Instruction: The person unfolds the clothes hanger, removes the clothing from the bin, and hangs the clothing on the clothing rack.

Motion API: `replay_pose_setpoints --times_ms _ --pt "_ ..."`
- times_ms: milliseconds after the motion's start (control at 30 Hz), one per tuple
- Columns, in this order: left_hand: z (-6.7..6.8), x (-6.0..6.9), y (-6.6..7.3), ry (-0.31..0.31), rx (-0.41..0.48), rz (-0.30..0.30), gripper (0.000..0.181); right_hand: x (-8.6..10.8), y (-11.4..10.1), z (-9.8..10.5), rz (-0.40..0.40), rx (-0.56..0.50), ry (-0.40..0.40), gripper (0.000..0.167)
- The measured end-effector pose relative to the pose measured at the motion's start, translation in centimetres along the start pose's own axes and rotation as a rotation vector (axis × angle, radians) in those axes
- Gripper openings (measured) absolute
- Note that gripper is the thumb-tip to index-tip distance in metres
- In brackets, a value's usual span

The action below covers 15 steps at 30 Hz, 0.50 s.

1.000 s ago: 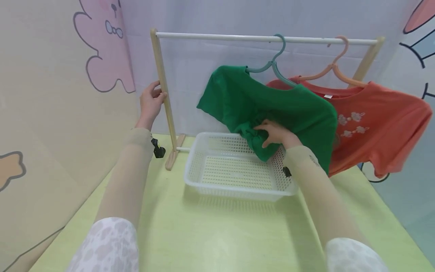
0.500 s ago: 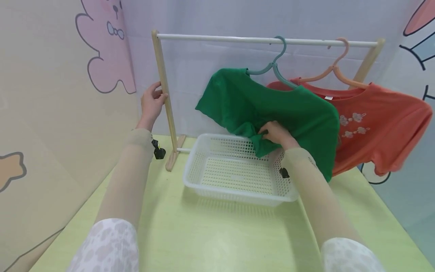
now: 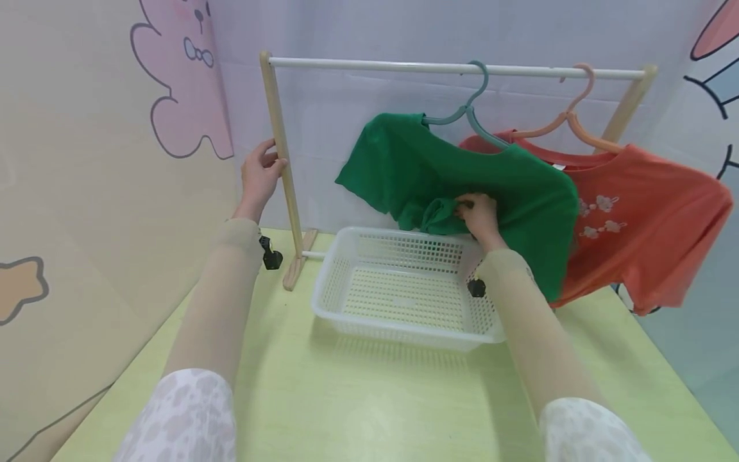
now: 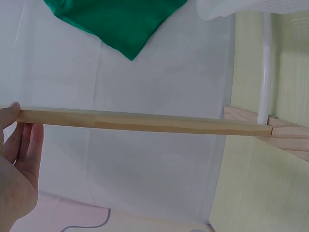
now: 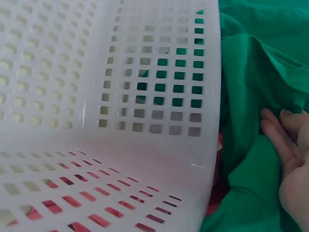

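Note:
My left hand point(image 3: 261, 174) holds the wooden left post point(image 3: 281, 154) of a clothes rack, thumb on one side and fingers on the other, as the left wrist view shows. A green shirt point(image 3: 427, 157) hangs from a teal hanger point(image 3: 473, 119) on the rack's white rail. With thumb and fingertips my right hand point(image 3: 479, 215) pinches the bunched lower front of this shirt, just above the back rim of a white basket point(image 3: 404, 327). In the right wrist view, green cloth point(image 5: 251, 183) folds around the fingertips, and part of the hand is cut off.
An orange shirt point(image 3: 646, 212) with pale flower trim hangs on an orange hanger point(image 3: 571, 115) to the right, partly behind the green one. The basket stands on the pale yellow table point(image 3: 369, 404), under the rail. A wooden rack foot point(image 3: 296, 269) is at its left.
My right hand has gone from spread fingers to a pinch and moved up and slightly right, lifting the green shirt's bunched hem out of the basket. The left hand stays on the post.

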State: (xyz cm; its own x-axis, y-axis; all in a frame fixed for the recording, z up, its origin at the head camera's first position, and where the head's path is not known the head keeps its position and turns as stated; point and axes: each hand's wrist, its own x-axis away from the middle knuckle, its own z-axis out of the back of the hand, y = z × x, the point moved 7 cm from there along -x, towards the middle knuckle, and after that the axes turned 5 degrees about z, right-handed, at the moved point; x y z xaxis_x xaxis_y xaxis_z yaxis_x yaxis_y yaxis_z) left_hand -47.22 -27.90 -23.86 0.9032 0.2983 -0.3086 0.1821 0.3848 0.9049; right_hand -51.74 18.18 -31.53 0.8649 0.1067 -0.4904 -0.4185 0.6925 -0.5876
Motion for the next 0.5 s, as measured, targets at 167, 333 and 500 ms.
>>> replay_pose_setpoints --times_ms 167,333,500 --pt "-0.2 -0.1 0.2 -0.008 0.011 0.0 0.05 0.2 0.6 -1.0 -0.043 -0.028 -0.177 0.033" --pt "-0.2 -0.1 0.3 -0.004 0.009 0.002 0.049 1.3 0.6 -3.1 -0.055 -0.059 -0.543 0.058" --pt "0.1 0.2 0.3 0.001 0.01 -0.002 0.05 1.9 0.2 -3.8 -0.017 -0.064 -0.657 0.074"
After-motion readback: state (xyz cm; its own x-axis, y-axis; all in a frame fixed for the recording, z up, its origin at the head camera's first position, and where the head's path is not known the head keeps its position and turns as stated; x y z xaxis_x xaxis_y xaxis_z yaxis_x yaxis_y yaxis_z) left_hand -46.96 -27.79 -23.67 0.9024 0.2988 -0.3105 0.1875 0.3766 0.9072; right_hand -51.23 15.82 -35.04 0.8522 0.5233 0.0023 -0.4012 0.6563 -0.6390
